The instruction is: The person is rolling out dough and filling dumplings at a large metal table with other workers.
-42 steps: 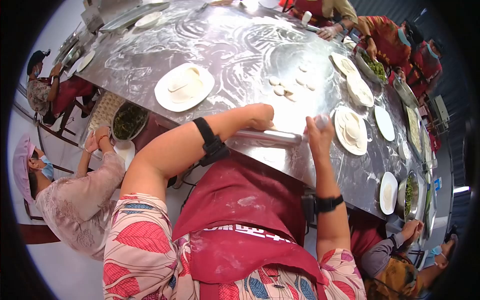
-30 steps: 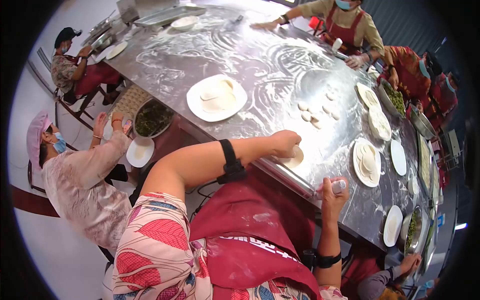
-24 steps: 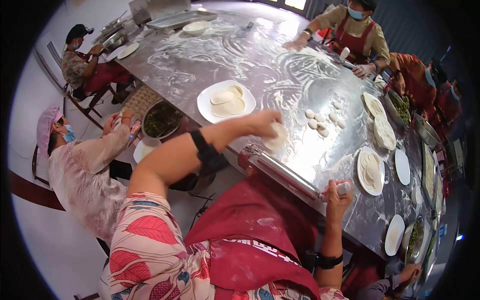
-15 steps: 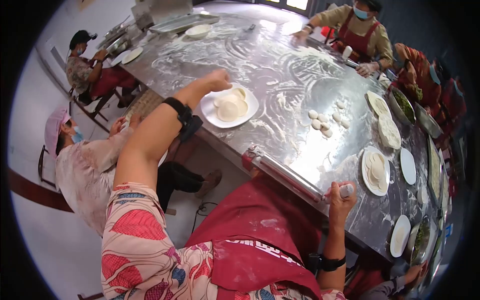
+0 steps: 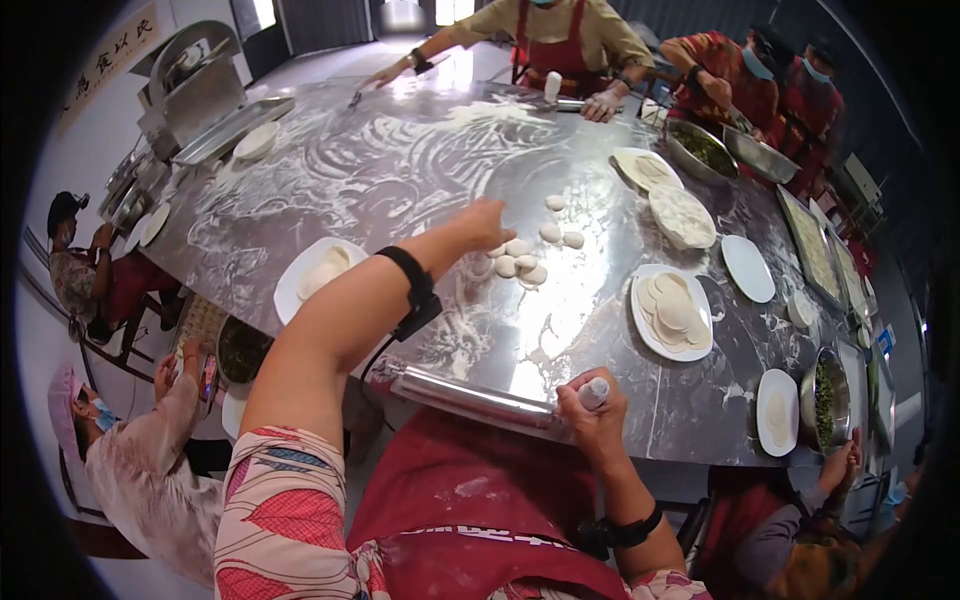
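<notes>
My left hand is stretched over the steel table, right beside a group of small round dough pieces. Its fingertips are turned down and partly hidden, so their grip cannot be made out. My right hand is closed around the white handle of a metal rolling pin that lies along the near table edge. Behind my left forearm, a white plate holds flat dough rounds. Another white plate, right of the dough pieces, carries a stack of thin dough rounds.
Flour streaks the table. To the right are an empty white plate, a floured plate and metal bowls of green filling. Co-workers sit or stand at the far, left and right sides.
My left hand has left the plate of dough rounds and reached right to the small dough pieces. The head view has turned to the right. My right hand still holds the rolling pin.
</notes>
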Action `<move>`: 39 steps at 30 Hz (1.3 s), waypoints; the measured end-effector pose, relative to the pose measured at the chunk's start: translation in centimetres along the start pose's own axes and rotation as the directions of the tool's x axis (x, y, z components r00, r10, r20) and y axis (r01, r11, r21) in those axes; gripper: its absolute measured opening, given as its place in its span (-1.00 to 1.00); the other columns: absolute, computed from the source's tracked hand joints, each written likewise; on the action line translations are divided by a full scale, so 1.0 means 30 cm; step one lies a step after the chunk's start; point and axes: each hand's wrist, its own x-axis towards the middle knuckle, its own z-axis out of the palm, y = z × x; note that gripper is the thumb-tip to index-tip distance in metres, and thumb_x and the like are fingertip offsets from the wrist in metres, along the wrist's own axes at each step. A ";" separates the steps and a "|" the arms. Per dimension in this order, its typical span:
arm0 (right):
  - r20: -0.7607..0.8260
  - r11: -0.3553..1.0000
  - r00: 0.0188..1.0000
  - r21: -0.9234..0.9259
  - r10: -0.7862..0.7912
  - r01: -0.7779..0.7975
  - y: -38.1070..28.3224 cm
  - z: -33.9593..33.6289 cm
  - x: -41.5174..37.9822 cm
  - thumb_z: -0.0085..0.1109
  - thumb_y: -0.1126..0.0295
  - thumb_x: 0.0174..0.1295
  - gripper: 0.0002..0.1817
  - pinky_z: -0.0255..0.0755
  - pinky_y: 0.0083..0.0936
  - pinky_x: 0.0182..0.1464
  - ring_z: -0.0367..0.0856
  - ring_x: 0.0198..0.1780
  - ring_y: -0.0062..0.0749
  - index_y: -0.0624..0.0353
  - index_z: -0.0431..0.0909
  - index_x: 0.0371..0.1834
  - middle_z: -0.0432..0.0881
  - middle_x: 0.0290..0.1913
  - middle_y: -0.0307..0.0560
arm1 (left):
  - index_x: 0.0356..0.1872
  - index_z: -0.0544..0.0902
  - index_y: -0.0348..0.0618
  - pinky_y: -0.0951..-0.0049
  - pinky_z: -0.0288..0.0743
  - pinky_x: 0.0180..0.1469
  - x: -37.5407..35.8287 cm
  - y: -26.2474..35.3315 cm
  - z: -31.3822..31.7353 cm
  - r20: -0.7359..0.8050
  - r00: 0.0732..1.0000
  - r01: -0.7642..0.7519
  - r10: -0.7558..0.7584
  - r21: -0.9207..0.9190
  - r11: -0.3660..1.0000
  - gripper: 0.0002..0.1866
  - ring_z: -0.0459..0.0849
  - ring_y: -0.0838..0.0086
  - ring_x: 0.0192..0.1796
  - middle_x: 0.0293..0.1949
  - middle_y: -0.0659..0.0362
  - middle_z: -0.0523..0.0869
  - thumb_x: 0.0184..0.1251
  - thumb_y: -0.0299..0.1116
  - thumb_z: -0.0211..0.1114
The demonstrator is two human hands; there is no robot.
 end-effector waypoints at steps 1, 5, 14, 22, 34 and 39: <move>0.010 1.000 1.000 0.000 0.012 -0.012 -0.007 -0.011 0.002 0.27 0.52 0.17 -0.84 0.38 -0.67 -0.43 0.48 -0.48 -0.69 0.16 0.43 -0.40 0.54 -0.54 -0.29 | 0.27 0.36 -0.20 0.16 0.33 0.25 0.042 0.032 0.024 0.002 1.000 -0.015 0.015 -0.011 1.000 -0.31 0.42 -0.05 0.23 0.21 -0.19 0.42 0.21 0.00 0.26; 0.047 0.994 0.997 -0.086 0.065 -0.061 -0.001 -0.030 0.012 0.33 0.50 0.12 -0.84 0.43 -0.65 -0.40 0.53 -0.46 -0.66 0.19 0.48 -0.40 0.57 -0.53 -0.25 | 0.28 0.35 -0.20 0.12 0.30 0.27 0.196 0.110 0.087 -0.008 0.999 -0.047 0.046 -0.052 0.998 -0.32 0.35 -0.04 0.29 0.25 -0.20 0.36 0.21 -0.04 0.25; 0.237 0.998 0.970 0.056 -0.047 0.035 0.038 -0.062 0.043 0.33 0.48 0.15 -0.82 0.43 -0.66 -0.36 0.55 -0.40 -0.64 0.19 0.46 -0.36 0.57 -0.42 -0.21 | 0.32 0.35 0.05 -0.18 0.08 0.33 0.384 0.251 0.208 0.003 1.000 0.014 -0.014 -0.026 1.000 -0.25 0.20 0.02 0.40 0.36 -0.09 0.26 0.14 0.19 0.20; 0.178 0.999 0.983 -0.021 -0.036 0.040 -0.012 -0.055 0.049 0.30 0.47 0.19 -0.83 0.44 -0.65 -0.41 0.56 -0.46 -0.66 0.18 0.44 -0.35 0.57 -0.53 -0.23 | 0.25 0.40 0.18 -0.35 -0.02 0.30 0.185 0.331 0.295 -0.020 0.950 -0.302 0.313 0.211 0.930 -0.53 0.20 0.08 0.42 0.36 0.06 0.30 0.33 -0.04 0.03; 0.094 1.000 0.995 -0.024 -0.015 0.017 0.006 -0.032 -0.009 0.29 0.42 0.20 -0.83 0.36 -0.65 -0.44 0.44 -0.48 -0.73 0.15 0.44 -0.39 0.49 -0.55 -0.34 | 0.32 0.35 0.16 -0.18 0.06 0.33 -0.072 0.046 0.207 -0.014 0.988 -0.149 0.153 0.157 0.976 -0.46 0.14 -0.08 0.42 0.38 -0.04 0.24 0.34 0.02 -0.02; 0.043 1.000 0.999 -0.011 -0.017 0.018 0.031 -0.021 -0.017 0.30 0.40 0.18 -0.81 0.33 -0.65 -0.44 0.39 -0.49 -0.74 0.14 0.43 -0.41 0.47 -0.56 -0.35 | 0.32 0.35 0.14 -0.10 0.07 0.36 -0.206 0.074 0.195 0.087 0.970 -0.239 0.228 0.152 0.959 -0.43 0.14 -0.10 0.42 0.37 -0.14 0.22 0.30 0.03 0.05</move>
